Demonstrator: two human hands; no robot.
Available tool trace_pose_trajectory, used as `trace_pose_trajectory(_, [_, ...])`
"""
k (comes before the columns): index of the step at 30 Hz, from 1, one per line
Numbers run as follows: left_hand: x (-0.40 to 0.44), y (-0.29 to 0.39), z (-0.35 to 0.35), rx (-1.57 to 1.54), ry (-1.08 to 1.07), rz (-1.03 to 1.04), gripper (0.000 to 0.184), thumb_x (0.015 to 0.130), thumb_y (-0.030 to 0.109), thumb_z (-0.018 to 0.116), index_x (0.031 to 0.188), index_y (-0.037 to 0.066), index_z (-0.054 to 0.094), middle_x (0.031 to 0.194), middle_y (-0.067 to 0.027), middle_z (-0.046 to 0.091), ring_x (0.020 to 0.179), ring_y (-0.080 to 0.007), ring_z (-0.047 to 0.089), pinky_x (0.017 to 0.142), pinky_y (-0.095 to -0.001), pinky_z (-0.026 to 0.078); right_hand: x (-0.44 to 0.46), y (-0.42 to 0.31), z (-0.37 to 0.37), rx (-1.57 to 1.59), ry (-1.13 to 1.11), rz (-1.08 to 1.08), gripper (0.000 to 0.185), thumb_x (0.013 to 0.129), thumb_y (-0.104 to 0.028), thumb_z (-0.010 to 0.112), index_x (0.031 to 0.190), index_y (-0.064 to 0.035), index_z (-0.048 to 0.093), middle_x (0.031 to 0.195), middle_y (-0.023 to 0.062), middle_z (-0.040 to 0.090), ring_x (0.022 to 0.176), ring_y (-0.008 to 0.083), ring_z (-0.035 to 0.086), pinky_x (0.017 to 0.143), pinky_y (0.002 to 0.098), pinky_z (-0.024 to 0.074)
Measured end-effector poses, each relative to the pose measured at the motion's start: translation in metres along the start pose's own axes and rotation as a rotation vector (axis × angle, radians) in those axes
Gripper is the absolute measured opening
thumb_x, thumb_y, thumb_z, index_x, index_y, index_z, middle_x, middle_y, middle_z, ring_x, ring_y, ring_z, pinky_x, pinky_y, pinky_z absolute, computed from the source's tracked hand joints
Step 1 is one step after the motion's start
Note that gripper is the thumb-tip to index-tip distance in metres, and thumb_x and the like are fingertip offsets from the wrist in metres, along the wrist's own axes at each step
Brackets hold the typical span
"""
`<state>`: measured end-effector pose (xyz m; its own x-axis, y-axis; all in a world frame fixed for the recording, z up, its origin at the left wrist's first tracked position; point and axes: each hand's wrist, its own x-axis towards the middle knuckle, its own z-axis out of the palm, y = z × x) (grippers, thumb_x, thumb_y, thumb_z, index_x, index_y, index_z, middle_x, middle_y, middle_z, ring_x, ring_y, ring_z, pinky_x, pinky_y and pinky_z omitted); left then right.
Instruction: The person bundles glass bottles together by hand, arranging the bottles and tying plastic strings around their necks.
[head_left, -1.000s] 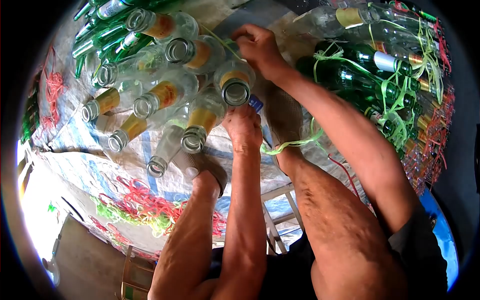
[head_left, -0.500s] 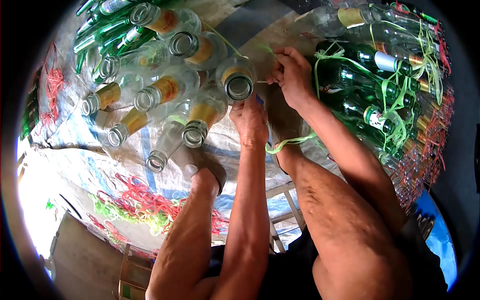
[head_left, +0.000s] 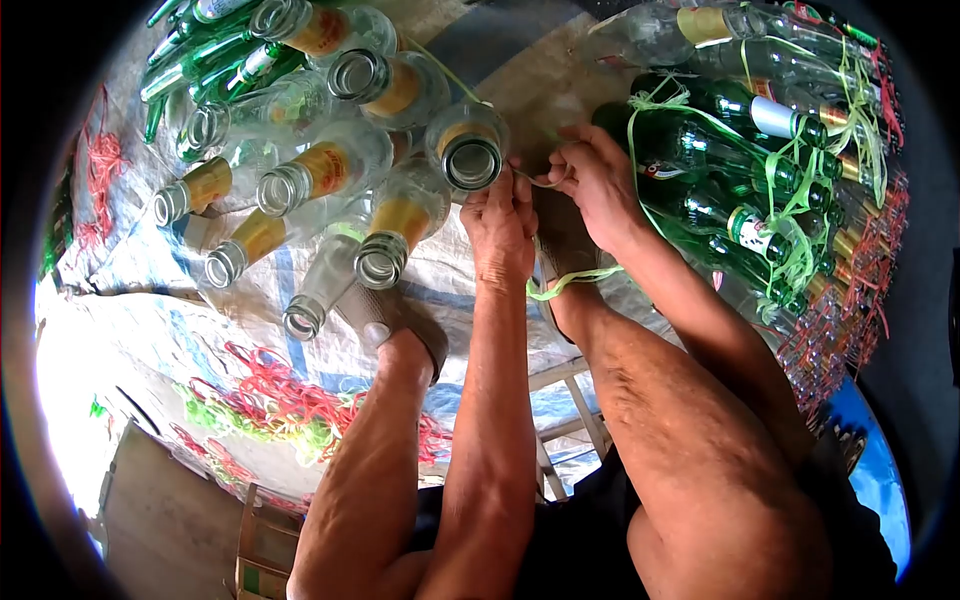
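String (head_left: 543, 183) runs between left hand (head_left: 498, 228), grip unclear, and right hand (head_left: 602, 195), pinching it.

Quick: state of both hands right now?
Left hand: closed beside a clear bottle; what it grips can't be told.
Right hand: closed, pinching a thin strand.

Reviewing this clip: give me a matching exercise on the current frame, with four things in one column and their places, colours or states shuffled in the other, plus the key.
Column one
1. Left hand
2. Right hand
3. Dark green bottles
4. Tangled heap on the ground

Column two
A. Bound with pale green strips
B. Red and pale green
C. Just below a clear bottle's mouth, in the picture
D. Pinching a thin strand, beside the tied bunch

Right pairs: 1-C, 2-D, 3-A, 4-B
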<state>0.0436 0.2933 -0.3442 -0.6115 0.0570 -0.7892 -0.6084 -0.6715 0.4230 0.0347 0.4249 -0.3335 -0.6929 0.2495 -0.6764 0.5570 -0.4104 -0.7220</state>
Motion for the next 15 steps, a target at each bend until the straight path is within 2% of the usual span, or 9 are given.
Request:
trace_pose_trajectory(4, [0.000, 0.004, -0.003, 0.069, -0.031, 0.018, 0.020, 0.107, 0.024, 0.064, 0.111, 0.006, 0.068, 0.073, 0.0049, 0.056, 0.051, -0.0026, 0.035, 0.045, -0.0217, 0.025, -0.018, -0.001, -0.019, -0.425, -0.049, -0.110, 0.030, 0.100, -0.007, 0.058, 0.130, 0.0006, 0.057, 0.109, 0.0134, 0.067, 0.096, 0.0207, 0.069, 0.087, 0.0380, 0.0611])
trace_pose_trajectory(5, [0.000, 0.005, -0.005, 0.088, -0.040, 0.017, 0.021, 0.108, 0.025, 0.062, 0.113, 0.005, 0.067, 0.074, 0.0046, 0.057, 0.051, -0.0025, 0.035, 0.045, -0.0213, 0.027, -0.021, 0.001, -0.026, -0.455, -0.051, -0.130, 0.032, 0.097, -0.010, 0.064, 0.128, -0.0025, 0.059, 0.102, 0.0169, 0.069, 0.089, 0.0256, 0.070, 0.078, 0.0377, 0.0610])
trace_pose_trajectory(8, [-0.001, 0.009, -0.005, 0.155, -0.048, 0.030, 0.023, 0.108, 0.025, 0.063, 0.113, 0.004, 0.068, 0.075, 0.0044, 0.058, 0.050, -0.0017, 0.034, 0.044, -0.0206, 0.026, -0.041, -0.021, -0.036, -1.062, -0.162, -0.321, 0.033, 0.094, -0.009, 0.066, 0.126, -0.0026, 0.060, 0.101, 0.0213, 0.069, 0.089, 0.0352, 0.071, 0.080, 0.0447, 0.0588])
trace_pose_trajectory(9, [-0.001, 0.010, -0.005, 0.172, -0.044, 0.036, 0.023, 0.107, 0.025, 0.064, 0.113, 0.004, 0.069, 0.075, 0.0042, 0.058, 0.050, -0.0014, 0.034, 0.044, -0.0204, 0.026, -0.049, -0.034, -0.034, -1.233, -0.187, -0.463, 0.026, 0.093, -0.010, 0.067, 0.118, -0.0033, 0.064, 0.099, 0.0226, 0.069, 0.091, 0.0432, 0.068, 0.081, 0.0499, 0.0559])
trace_pose_trajectory(12, [-0.001, 0.009, -0.006, 0.209, -0.033, 0.050, 0.024, 0.107, 0.025, 0.065, 0.112, 0.003, 0.070, 0.075, 0.0038, 0.060, 0.050, -0.0008, 0.035, 0.044, -0.0199, 0.025, -0.060, -0.067, -0.016, -1.450, -0.300, -0.396, 0.018, 0.094, -0.016, 0.068, 0.107, -0.0032, 0.069, 0.095, 0.0204, 0.069, 0.091, 0.0444, 0.068, 0.079, 0.0506, 0.0557])
trace_pose_trajectory(13, [-0.001, 0.009, -0.006, 0.211, -0.029, 0.054, 0.023, 0.106, 0.025, 0.065, 0.111, 0.003, 0.070, 0.075, 0.0037, 0.060, 0.050, -0.0007, 0.035, 0.044, -0.0198, 0.025, -0.060, -0.070, -0.010, -1.394, -0.298, -0.444, 0.016, 0.094, -0.017, 0.068, 0.098, -0.0025, 0.071, 0.092, 0.0206, 0.070, 0.088, 0.0437, 0.069, 0.078, 0.0503, 0.0554])
trace_pose_trajectory(15, [-0.001, 0.009, -0.006, 0.210, -0.016, 0.067, 0.022, 0.106, 0.025, 0.066, 0.108, 0.003, 0.071, 0.075, 0.0037, 0.061, 0.050, -0.0006, 0.036, 0.044, -0.0198, 0.025, -0.050, -0.063, 0.004, -1.277, -0.265, -0.510, 0.016, 0.094, -0.017, 0.068, 0.098, -0.0017, 0.071, 0.090, 0.0218, 0.071, 0.087, 0.0431, 0.069, 0.077, 0.0501, 0.0554])
